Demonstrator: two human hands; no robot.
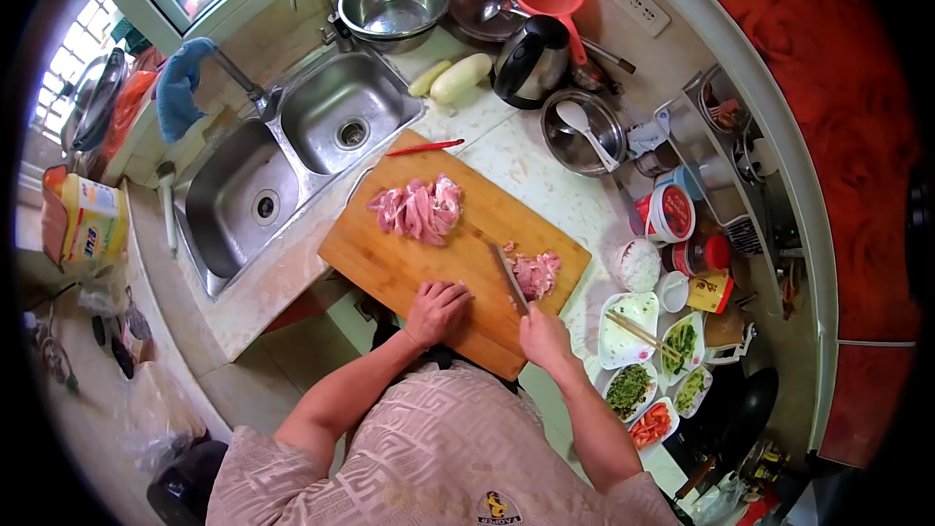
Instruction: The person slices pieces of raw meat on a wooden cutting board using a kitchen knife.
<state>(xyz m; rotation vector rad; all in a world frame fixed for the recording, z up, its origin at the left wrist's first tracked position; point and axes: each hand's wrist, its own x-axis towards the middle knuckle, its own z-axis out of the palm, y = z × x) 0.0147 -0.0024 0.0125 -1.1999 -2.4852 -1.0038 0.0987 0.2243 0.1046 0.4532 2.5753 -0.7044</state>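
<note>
A wooden cutting board (390,258) lies on the counter in front of me. My right hand (545,338) is closed round the handle of a knife (510,281), whose blade rests on the board just left of a small heap of cut meat (536,274). A larger pile of pink meat strips (419,210) lies on the upper left part of the board. Near the board's lower edge, my left hand (438,313) rests with fingers curled together; what they hold, if anything, is hidden. A red peeler or knife (426,147) lies across the board's top edge.
Left of the board is a double sink (302,175). Behind it stand a metal bowl (393,2), a kettle (532,62) and a pot (584,132). Dishes of chopped vegetables (631,390), chopsticks (643,335) and seasoning containers (668,212) line the right side.
</note>
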